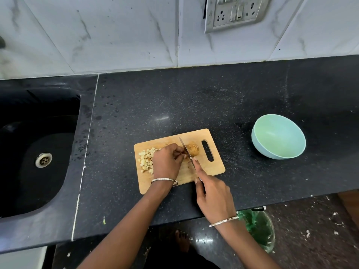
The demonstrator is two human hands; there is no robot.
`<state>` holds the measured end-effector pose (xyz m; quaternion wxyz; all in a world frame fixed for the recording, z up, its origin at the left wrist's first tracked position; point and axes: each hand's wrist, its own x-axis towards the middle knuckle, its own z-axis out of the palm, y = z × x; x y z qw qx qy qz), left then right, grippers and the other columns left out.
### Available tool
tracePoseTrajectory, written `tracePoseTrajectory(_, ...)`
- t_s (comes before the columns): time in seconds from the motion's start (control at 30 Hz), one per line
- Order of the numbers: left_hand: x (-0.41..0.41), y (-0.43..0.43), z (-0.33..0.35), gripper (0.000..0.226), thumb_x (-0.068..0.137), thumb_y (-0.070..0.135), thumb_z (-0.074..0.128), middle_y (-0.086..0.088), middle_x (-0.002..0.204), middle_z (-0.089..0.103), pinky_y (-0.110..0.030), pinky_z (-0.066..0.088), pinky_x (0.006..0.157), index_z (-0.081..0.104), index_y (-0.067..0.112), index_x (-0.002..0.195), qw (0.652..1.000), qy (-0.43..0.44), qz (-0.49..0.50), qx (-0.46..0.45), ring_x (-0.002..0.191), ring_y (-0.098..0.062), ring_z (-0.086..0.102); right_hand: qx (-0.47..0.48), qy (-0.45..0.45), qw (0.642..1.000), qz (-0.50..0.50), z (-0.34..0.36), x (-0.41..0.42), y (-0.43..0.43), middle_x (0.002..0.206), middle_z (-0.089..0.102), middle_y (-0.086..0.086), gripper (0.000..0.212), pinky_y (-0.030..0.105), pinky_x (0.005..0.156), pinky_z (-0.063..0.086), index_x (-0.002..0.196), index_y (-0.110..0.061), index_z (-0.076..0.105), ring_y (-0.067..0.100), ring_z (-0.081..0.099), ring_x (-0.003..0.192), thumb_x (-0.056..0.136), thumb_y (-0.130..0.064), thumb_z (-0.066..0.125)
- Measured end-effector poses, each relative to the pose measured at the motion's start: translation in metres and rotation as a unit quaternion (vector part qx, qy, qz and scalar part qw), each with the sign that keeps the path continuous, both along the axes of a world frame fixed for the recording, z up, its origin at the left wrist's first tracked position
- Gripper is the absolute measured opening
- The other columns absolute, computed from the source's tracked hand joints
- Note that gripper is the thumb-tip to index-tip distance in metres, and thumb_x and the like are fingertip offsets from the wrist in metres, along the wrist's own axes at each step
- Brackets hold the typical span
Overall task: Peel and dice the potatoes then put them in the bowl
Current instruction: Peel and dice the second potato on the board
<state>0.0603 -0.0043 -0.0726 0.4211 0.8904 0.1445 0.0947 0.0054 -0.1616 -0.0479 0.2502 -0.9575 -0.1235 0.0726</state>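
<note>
A wooden cutting board (211, 167) lies on the black counter. On it, a pile of potato cubes (146, 160) sits at the left. A sliced potato piece (193, 149) lies near the board's handle slot. My left hand (168, 162) grips that potato with curled fingers. My right hand (212, 197) grips the handle of a knife (185, 149), forefinger along its spine, and the blade stands across the potato. A pale green bowl (278, 136) stands empty to the right of the board.
A black sink (35, 152) with a metal drain fills the left side. A tiled wall with a socket plate (235, 12) rises behind the counter. Below the counter's front edge stands a bin with a green bag (260, 230).
</note>
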Motion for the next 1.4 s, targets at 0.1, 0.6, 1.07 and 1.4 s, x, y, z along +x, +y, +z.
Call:
tracePoseTrajectory(0.1,0.001,0.002,-0.003,0.011,0.074,0.016,0.082,0.010,0.076,0.073,-0.025,0.057,0.072,0.076,0.018,0.083,1.000,0.000,-0.002,-0.006,0.067,-0.001,0.065,-0.017,0.008,1.000,0.001,0.002,0.000,0.002,0.074,0.053,-0.002,0.069,0.042,0.068,0.052,0.152,-0.053,0.005,0.025,0.062,0.071,0.100,-0.027,0.042)
tracePoseTrajectory(0.6,0.002,0.004,-0.006,0.013,0.077,0.014,0.078,0.009,0.085,0.075,-0.026,0.057,0.077,0.077,0.020,0.089,1.000,-0.004,-0.022,0.007,0.075,-0.003,0.069,-0.053,0.028,0.998,-0.003,0.004,0.014,0.016,0.088,0.064,0.005,0.068,0.042,0.072,0.054,0.152,-0.052,0.003,0.030,0.065,0.080,0.101,-0.027,0.039)
tracePoseTrajectory(1.07,0.005,0.003,-0.006,0.011,0.077,0.014,0.079,0.010,0.081,0.075,-0.029,0.057,0.075,0.077,0.021,0.085,1.000,0.007,-0.002,0.007,0.073,-0.005,0.069,-0.093,0.058,0.994,-0.011,0.009,0.011,0.017,0.099,0.063,0.006,0.073,0.044,0.076,0.052,0.152,-0.053,0.000,0.033,0.065,0.091,0.100,-0.023,0.042)
tracePoseTrajectory(1.4,0.004,0.001,-0.008,0.011,0.076,0.015,0.080,0.011,0.079,0.074,-0.030,0.058,0.073,0.076,0.022,0.085,1.000,-0.004,0.002,0.010,0.071,-0.003,0.068,-0.095,0.067,0.993,-0.025,0.009,0.007,0.018,0.100,0.065,0.006,0.073,0.043,0.078,0.052,0.152,-0.053,0.002,0.032,0.065,0.092,0.100,-0.022,0.042)
